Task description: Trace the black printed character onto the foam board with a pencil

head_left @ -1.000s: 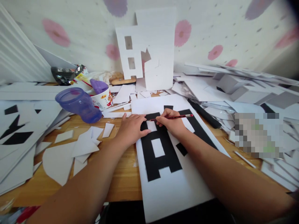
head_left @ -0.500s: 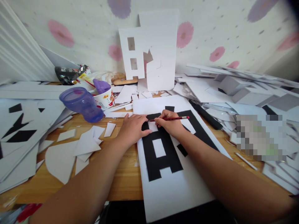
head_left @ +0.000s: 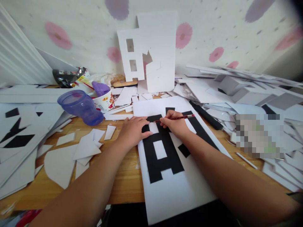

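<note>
A red and black pencil [head_left: 182, 117] is pinched in my right hand [head_left: 174, 123], its tip at the upper window opening of a black cut-out [head_left: 170, 154]. The cut-out, with two window holes and a notched lower edge, lies flat on a large white board [head_left: 170, 192]. My left hand [head_left: 133, 130] rests with fingers stretched and thumb apart at the cut-out's upper left edge, holding nothing. Part of the cut-out is hidden under my right hand and forearm.
White board scraps [head_left: 61, 160] lie left on the wooden table [head_left: 123, 183]. Behind them stand a purple cup [head_left: 81, 107] and a paper tub [head_left: 104, 101]. A white panel with window holes [head_left: 163, 47] leans on the wall. Stacked white boards [head_left: 248, 91] fill the right side.
The pencil and my right hand have shifted slightly right along the upper window's top edge. My left hand keeps its place on the cut-out. The whole view has moved a little.
</note>
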`<state>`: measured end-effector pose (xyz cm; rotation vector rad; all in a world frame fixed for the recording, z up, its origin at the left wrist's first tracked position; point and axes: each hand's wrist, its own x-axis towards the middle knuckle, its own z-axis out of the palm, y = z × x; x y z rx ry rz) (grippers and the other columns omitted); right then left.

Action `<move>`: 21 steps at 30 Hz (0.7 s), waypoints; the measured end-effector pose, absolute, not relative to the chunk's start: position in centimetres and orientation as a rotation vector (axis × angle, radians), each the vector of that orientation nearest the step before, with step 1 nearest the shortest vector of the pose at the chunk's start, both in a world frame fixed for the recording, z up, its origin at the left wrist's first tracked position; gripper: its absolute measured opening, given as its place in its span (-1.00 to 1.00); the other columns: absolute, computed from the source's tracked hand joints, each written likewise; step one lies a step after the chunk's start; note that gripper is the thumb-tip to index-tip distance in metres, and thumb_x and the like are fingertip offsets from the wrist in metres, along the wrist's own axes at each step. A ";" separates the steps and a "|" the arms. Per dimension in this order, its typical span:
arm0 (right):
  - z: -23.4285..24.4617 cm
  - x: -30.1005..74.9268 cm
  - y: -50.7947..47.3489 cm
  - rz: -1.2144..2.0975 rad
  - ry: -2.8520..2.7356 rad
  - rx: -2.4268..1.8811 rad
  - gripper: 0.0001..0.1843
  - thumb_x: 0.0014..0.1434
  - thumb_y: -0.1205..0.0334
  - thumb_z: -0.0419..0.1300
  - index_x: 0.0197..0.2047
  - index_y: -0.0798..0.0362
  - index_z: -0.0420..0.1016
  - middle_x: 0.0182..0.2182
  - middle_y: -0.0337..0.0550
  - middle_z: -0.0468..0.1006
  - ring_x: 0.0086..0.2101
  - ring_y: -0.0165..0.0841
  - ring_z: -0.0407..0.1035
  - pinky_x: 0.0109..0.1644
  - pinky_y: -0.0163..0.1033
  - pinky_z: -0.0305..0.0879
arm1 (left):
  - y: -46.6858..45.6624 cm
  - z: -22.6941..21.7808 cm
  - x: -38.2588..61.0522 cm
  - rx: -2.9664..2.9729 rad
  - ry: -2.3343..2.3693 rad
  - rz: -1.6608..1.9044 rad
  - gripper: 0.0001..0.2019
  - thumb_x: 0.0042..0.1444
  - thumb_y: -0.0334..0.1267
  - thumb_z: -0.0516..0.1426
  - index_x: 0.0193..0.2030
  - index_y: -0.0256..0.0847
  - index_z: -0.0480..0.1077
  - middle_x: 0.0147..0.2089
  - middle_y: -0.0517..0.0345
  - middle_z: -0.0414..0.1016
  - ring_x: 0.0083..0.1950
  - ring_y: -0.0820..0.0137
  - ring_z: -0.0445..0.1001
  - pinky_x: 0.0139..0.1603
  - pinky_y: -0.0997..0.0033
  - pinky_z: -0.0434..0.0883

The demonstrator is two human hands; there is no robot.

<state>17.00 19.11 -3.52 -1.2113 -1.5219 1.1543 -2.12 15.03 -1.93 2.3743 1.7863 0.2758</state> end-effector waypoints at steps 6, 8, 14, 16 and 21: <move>-3.1 17.3 19.0 1.127 -1.491 -1.256 -0.75 -0.04 0.29 0.24 -0.60 0.04 0.22 -0.67 -0.29 0.46 -0.64 -0.47 0.28 -0.56 -0.37 0.15 | 15.0 -1.8 -2.1 2.354 1.801 0.270 -0.65 0.09 -0.04 0.18 0.02 -0.02 0.45 0.24 0.13 0.37 0.22 0.15 0.28 0.24 -0.04 0.10; -3.2 17.3 19.0 1.124 -1.474 -1.257 -0.75 -0.04 0.30 0.23 -0.61 0.04 0.21 -0.68 -0.29 0.45 -0.64 -0.47 0.28 -0.57 -0.38 0.13 | 15.0 -1.8 -2.0 2.356 1.800 0.270 -0.65 0.09 -0.04 0.17 0.02 -0.02 0.44 0.24 0.14 0.37 0.22 0.15 0.28 0.24 -0.05 0.10; -3.0 17.3 19.0 1.136 -1.434 -1.275 -0.75 -0.05 0.34 0.21 -0.62 0.04 0.20 -0.70 -0.31 0.43 -0.64 -0.47 0.27 -0.58 -0.39 0.12 | 15.0 -1.9 -2.1 2.346 1.805 0.260 -0.65 0.11 -0.02 0.15 0.02 -0.02 0.43 0.24 0.13 0.37 0.23 0.14 0.27 0.24 -0.13 0.07; -2.9 17.3 19.0 1.138 -1.432 -1.265 -0.74 -0.06 0.35 0.21 -0.63 0.03 0.19 -0.71 -0.31 0.43 -0.65 -0.48 0.26 -0.58 -0.39 0.11 | 14.9 -1.9 -2.1 2.348 1.800 0.231 -0.65 0.13 -0.02 0.14 0.04 0.00 0.42 0.25 0.11 0.35 0.24 0.13 0.25 0.26 -0.18 -0.01; -3.6 17.7 19.2 1.217 -1.292 -1.089 -0.75 -0.05 0.33 0.23 -0.62 0.03 0.22 -0.70 -0.29 0.45 -0.65 -0.47 0.28 -0.56 -0.37 0.14 | 14.8 -1.6 -2.4 2.373 1.755 0.111 -0.54 0.08 0.09 0.15 0.14 0.19 0.36 0.34 0.14 0.22 0.30 0.03 0.14 0.24 -0.35 -0.14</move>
